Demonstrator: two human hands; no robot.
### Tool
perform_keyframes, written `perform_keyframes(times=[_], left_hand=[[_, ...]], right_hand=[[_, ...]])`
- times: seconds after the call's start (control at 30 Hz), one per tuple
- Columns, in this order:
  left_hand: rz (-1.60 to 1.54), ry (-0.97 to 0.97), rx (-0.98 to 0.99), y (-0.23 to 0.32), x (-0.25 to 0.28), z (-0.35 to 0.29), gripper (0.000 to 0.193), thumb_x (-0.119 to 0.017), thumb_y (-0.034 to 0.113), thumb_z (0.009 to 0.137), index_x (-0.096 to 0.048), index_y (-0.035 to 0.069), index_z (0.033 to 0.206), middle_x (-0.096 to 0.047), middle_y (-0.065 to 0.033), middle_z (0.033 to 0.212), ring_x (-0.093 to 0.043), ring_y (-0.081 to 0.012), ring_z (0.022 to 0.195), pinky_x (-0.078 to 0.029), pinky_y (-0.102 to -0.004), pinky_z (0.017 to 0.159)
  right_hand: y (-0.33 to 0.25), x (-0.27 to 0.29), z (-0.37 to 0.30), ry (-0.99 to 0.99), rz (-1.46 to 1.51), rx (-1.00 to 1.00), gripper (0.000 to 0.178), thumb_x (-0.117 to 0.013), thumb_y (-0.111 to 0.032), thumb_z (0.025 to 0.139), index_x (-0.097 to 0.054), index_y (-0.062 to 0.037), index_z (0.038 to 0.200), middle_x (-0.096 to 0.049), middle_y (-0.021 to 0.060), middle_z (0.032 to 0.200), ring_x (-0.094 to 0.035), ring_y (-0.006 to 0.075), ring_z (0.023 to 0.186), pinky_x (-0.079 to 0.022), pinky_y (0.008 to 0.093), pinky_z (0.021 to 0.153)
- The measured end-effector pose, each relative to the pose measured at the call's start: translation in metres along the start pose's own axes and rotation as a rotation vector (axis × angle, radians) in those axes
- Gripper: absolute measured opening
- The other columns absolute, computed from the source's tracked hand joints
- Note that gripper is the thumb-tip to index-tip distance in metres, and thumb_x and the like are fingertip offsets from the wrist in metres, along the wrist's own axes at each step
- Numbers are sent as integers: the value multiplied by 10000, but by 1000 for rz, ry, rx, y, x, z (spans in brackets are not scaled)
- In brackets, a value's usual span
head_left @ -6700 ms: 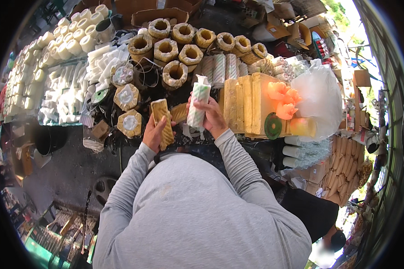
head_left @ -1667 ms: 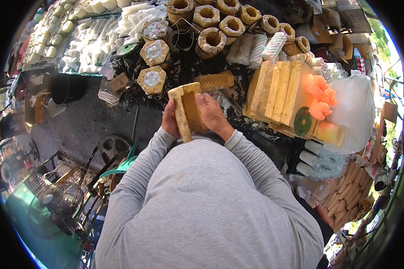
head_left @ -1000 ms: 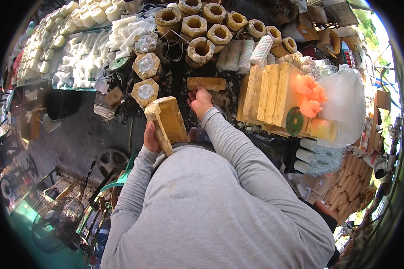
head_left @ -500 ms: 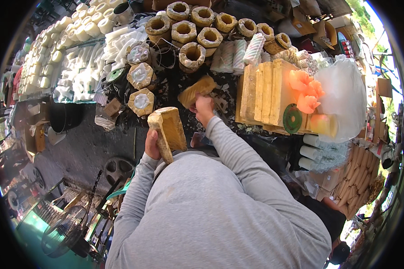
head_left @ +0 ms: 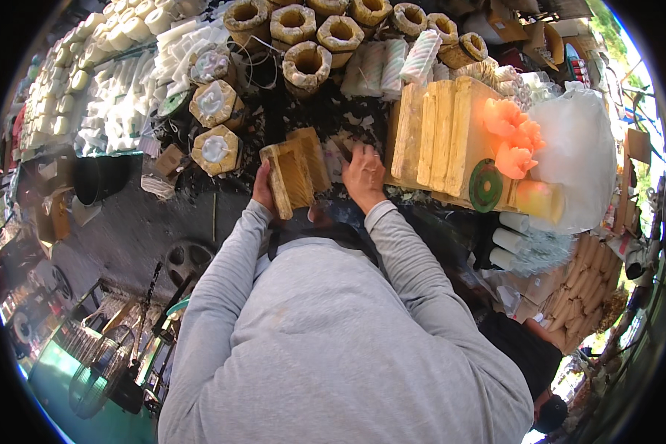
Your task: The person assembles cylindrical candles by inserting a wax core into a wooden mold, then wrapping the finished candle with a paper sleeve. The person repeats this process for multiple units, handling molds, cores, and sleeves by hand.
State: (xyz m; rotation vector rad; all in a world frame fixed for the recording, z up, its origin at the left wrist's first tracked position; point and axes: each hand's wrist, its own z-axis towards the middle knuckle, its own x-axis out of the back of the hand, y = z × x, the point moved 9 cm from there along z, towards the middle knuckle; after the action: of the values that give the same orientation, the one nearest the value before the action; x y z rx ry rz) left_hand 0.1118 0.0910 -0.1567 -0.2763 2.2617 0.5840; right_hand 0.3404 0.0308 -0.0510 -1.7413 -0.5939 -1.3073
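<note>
My left hand (head_left: 263, 186) is wrapped round the side of a yellowish, wax-stained mold half (head_left: 291, 177) with a hollow trough along its inner face. It stands tilted near the table's front edge. Just behind and partly covered by it is a flat yellow slab (head_left: 318, 155), possibly its matching half; whether the two touch I cannot tell. To the right, my right hand (head_left: 364, 176) is at the table surface with its fingers bent and closed. A thin dark shape shows at its fingertips, too small to name. Pale scraps lie around the fingers.
Hexagonal molds (head_left: 307, 68) stand in rows behind, and several filled ones (head_left: 216, 150) at left. Striped twisted candles (head_left: 420, 58) lie beyond my right hand. A block of yellow mold boards (head_left: 440, 137) stands at right, beside orange flower shapes (head_left: 512, 137) and a plastic bag (head_left: 577, 155).
The mold half has moved from my body forward to the table. My right hand has let go of the yellow slab, which now lies behind the mold half, and has shifted right.
</note>
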Motion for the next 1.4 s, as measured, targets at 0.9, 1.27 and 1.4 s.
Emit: perform_keyframes(times=[0.9, 1.27, 1.4], left_hand=[[80, -86, 39, 21, -29, -11, 819, -620, 660, 982, -508, 80, 1548, -648, -168, 1438, -673, -350, 1264, -569, -516, 1064], [139, -97, 120, 14, -25, -11, 769, -637, 573, 987, -517, 39, 1527, -689, -176, 1369, -720, -311, 1184, -598, -455, 1027], [298, -215, 148, 14, -33, -14, 821, -656, 578, 960, -504, 6, 1528, -680, -183, 1362, -713, -305, 1178, -592, -440, 1015]], right_hand=[[-13, -14, -58, -67, 202, 153, 380, -700, -241, 999, -671, -129, 1362, -641, 183, 929, -688, 419, 861, -572, 513, 743], [-2, -12, -59, -101, 231, 154, 399, -728, -266, 981, -685, -143, 1358, -634, 188, 912, -696, 403, 838, -577, 506, 717], [2, -15, -59, -149, 283, 138, 402, -727, -267, 982, -680, -159, 1366, -632, 188, 906, -696, 404, 840, -574, 510, 715]])
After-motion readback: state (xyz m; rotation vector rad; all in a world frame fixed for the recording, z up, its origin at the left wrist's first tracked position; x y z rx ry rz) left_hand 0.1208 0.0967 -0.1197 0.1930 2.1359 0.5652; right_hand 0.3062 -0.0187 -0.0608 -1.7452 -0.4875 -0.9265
